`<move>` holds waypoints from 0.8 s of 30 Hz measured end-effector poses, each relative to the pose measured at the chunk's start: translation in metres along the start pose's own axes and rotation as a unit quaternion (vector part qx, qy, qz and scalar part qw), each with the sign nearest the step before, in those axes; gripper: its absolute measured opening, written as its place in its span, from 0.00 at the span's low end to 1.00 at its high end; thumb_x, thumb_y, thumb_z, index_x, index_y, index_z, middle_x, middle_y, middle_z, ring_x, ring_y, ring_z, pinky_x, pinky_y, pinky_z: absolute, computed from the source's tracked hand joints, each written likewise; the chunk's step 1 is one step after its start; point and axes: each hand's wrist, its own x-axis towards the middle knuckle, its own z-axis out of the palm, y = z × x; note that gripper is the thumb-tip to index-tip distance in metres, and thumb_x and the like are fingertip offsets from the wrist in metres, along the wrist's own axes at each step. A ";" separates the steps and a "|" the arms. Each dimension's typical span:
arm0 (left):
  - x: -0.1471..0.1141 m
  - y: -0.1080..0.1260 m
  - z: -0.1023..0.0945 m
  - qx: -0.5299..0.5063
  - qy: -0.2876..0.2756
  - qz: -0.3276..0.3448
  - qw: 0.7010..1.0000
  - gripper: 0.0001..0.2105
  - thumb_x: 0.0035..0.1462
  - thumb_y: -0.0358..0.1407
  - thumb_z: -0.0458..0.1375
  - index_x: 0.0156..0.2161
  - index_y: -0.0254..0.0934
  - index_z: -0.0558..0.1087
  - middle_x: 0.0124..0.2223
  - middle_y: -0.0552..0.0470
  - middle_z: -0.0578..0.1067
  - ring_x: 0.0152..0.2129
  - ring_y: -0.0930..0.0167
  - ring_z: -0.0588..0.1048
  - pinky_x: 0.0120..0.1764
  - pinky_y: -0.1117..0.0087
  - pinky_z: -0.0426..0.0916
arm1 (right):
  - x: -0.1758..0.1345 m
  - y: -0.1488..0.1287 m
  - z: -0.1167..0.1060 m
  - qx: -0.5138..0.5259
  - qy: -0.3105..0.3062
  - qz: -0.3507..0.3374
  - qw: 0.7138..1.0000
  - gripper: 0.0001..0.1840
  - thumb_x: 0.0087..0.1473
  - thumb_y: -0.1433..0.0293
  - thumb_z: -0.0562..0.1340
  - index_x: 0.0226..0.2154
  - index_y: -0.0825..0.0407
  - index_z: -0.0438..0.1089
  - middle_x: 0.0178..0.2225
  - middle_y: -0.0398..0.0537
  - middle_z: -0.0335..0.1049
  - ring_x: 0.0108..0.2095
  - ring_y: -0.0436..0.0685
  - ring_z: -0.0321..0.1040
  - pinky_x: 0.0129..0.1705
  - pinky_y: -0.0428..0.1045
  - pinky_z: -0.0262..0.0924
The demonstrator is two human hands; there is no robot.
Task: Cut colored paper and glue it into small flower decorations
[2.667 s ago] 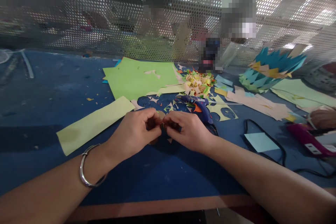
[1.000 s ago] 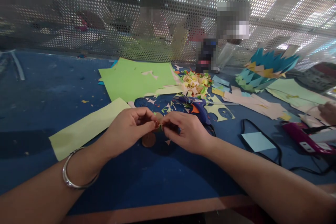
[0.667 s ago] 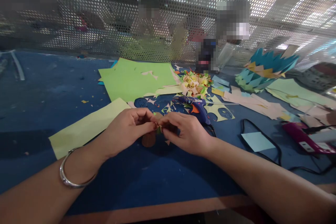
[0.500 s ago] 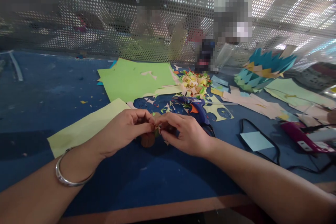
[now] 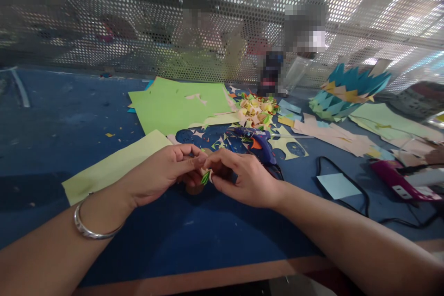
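My left hand (image 5: pixel 157 171), with a silver bangle (image 5: pixel 92 231) on the wrist, pinches a small paper flower (image 5: pixel 206 176) with pale pink and green parts. My right hand (image 5: pixel 245 179) grips the same piece from the other side, thumb and forefinger bent round it. The fingertips of both hands meet just above the blue table (image 5: pixel 208 240). Below them shows part of a brown round piece (image 5: pixel 194 188), mostly hidden by my fingers. A blue hot glue gun (image 5: pixel 265 143) with an orange trigger lies just beyond my right hand.
A pile of small paper flowers (image 5: pixel 258 108) lies behind the glue gun. Green sheets (image 5: pixel 180 106) and a pale yellow sheet (image 5: pixel 114 164) spread leftward. On the right are a teal paper basket (image 5: pixel 347 95), pink strips (image 5: pixel 336 134), a purple power strip (image 5: pixel 398 182) and black cable (image 5: pixel 364 201).
The paper flower has turned between my fingers, so its green leaf part now shows. My left thumb has shifted slightly upward; the hands otherwise stay in place.
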 end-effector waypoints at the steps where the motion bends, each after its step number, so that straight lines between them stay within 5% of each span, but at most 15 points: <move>1: 0.000 -0.001 0.000 -0.005 0.004 0.004 1.000 0.13 0.60 0.44 0.63 0.40 0.36 0.73 0.30 0.52 0.77 0.25 0.74 0.73 0.32 0.72 0.67 | 0.000 0.000 0.000 0.005 -0.002 0.009 1.000 0.12 0.56 0.77 0.60 0.44 0.51 0.67 0.32 0.40 0.72 0.28 0.48 0.69 0.32 0.44 0.63; 19: -0.001 0.004 -0.004 -0.058 0.018 0.004 0.998 0.11 0.56 0.30 0.66 0.44 0.37 0.74 0.36 0.52 0.79 0.32 0.74 0.77 0.36 0.75 0.69 | -0.001 0.002 0.000 0.053 0.038 0.049 0.997 0.09 0.54 0.77 0.60 0.39 0.51 0.66 0.30 0.40 0.69 0.26 0.47 0.67 0.30 0.45 0.63; 24: -0.002 0.000 -0.001 -0.006 0.002 0.066 0.998 0.11 0.55 0.30 0.68 0.43 0.37 0.75 0.37 0.52 0.79 0.33 0.73 0.78 0.39 0.73 0.70 | -0.001 0.001 -0.001 0.044 0.049 0.056 0.996 0.08 0.54 0.76 0.61 0.39 0.52 0.67 0.30 0.39 0.69 0.25 0.46 0.67 0.29 0.45 0.63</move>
